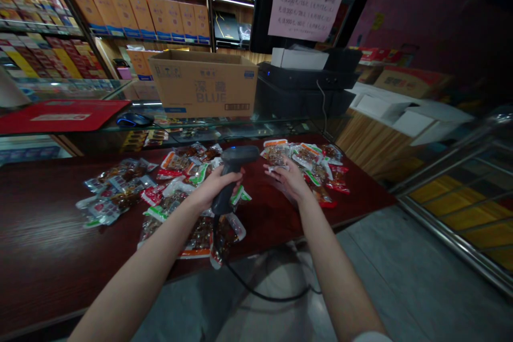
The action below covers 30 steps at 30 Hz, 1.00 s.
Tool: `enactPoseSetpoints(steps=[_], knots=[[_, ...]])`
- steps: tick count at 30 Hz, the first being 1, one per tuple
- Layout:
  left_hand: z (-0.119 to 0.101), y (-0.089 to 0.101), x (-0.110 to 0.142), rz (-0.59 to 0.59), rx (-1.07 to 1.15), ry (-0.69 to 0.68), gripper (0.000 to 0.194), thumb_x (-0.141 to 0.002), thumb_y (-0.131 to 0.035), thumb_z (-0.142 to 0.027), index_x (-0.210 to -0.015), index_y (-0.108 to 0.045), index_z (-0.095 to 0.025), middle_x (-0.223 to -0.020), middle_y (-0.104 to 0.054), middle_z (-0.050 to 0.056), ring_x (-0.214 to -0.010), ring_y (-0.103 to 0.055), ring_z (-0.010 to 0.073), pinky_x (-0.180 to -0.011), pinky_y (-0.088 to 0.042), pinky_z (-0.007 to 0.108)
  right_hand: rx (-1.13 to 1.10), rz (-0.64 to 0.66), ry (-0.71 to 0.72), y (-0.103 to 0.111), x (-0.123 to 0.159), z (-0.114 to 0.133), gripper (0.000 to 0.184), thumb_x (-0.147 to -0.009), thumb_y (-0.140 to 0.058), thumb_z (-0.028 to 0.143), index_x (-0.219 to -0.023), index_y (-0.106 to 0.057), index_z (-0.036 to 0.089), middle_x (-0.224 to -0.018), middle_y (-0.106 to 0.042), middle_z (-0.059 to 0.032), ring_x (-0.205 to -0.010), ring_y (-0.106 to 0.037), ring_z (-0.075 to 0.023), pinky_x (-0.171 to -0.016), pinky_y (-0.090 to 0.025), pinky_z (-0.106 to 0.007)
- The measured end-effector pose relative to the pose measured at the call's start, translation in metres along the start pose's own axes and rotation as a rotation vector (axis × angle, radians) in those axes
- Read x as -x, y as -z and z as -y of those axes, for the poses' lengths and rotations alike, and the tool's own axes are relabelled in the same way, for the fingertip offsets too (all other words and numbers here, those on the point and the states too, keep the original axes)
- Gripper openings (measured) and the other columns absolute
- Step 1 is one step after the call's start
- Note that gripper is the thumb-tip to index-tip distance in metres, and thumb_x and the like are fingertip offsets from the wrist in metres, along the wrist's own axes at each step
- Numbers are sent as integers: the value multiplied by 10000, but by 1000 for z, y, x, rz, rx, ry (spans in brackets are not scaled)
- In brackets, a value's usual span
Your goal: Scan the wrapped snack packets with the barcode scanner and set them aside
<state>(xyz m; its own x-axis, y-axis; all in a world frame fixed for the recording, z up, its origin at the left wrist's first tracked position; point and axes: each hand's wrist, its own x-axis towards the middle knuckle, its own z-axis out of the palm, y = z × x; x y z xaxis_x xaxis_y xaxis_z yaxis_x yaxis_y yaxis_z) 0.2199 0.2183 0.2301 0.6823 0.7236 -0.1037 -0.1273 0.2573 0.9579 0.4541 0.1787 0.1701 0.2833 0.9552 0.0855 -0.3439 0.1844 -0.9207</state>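
My left hand [218, 187] is wrapped round the handle of a black handheld barcode scanner [239, 155], its head tilted toward the right and its cord hanging down. Under and around it lies a loose pile of clear snack packets [176, 200] with brown contents and green, red or orange edges. My right hand [289, 179] is at the left side of a second group of packets [316, 163]. Its fingers are curled at the lower edge of an orange-topped snack packet [276, 152] and appear to grip it; the exact contact is blurred.
More packets [120, 184] lie to the left on the dark red table [36, 214]. Behind stand a glass counter with a cardboard box [206, 85], a mouse [134, 119], a red mat [64, 116] and a black machine [308, 80]. A metal rail [452, 240] runs at the right.
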Motion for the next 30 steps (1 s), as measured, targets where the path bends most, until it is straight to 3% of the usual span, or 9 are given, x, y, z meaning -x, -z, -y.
enactPoseSetpoints(steps=[6, 13, 19, 22, 25, 27, 30], knots=[[-1, 0, -1, 30, 23, -14, 241, -658, -706, -308, -735, -526, -168, -574, -496, -43, -476, -456, 71, -456, -350, 206, 50, 19, -27, -3, 2, 1, 368, -652, -754, 216, -996, -622, 231, -991, -701, -14, -1040, -689, -256, -968, -536, -467], [0, 1, -2, 31, 27, -32, 277, -674, -727, -322, -783, -525, -166, -600, -510, -44, -481, -467, 70, -467, -360, 209, 78, -10, -27, -7, 4, 0, 391, -630, -772, 240, -992, -625, 231, -1011, -702, -16, -1015, -696, -246, -957, -548, -454], [2, 8, -4, -32, -76, -85, 425, -683, -749, -467, -861, -478, -192, -646, -576, -39, -501, -509, 83, -482, -407, 213, 191, -110, 162, 5, -1, 6, 334, -725, -713, 421, -981, -582, 250, -1005, -679, -14, -982, -685, -238, -877, -577, -464], [3, 17, -8, -110, -147, -126, 472, -687, -738, -516, -925, -488, -193, -697, -636, -14, -520, -543, 97, -498, -444, 223, 475, -284, 347, 29, -6, 27, 399, -826, -565, 478, -1136, -542, 229, -1132, -633, -90, -963, -660, -254, -806, -576, -472], [1, 26, -12, -173, -141, -140, 496, -666, -754, -517, -946, -511, -187, -768, -675, 12, -546, -569, 101, -512, -465, 227, 966, -489, 599, 60, -11, 49, 445, -841, -509, 330, -1267, -491, 200, -1240, -575, -131, -1125, -566, -269, -981, -460, -492], [-1, 31, -13, -189, -128, -139, 489, -657, -756, -524, -924, -522, -188, -735, -666, 0, -537, -568, 102, -512, -472, 230, 1243, -568, 574, 79, -15, 57, 373, -831, -467, 265, -1182, -565, 185, -1203, -587, -149, -1161, -520, -299, -1032, -378, -526], [-2, 35, -15, -199, -157, -122, 474, -662, -740, -557, -874, -529, -190, -600, -609, -29, -508, -559, 113, -502, -469, 234, 1426, -630, 356, 101, -23, 53, 369, -821, -473, 296, -1138, -618, 175, -1182, -578, -181, -1146, -495, -344, -991, -363, -556]])
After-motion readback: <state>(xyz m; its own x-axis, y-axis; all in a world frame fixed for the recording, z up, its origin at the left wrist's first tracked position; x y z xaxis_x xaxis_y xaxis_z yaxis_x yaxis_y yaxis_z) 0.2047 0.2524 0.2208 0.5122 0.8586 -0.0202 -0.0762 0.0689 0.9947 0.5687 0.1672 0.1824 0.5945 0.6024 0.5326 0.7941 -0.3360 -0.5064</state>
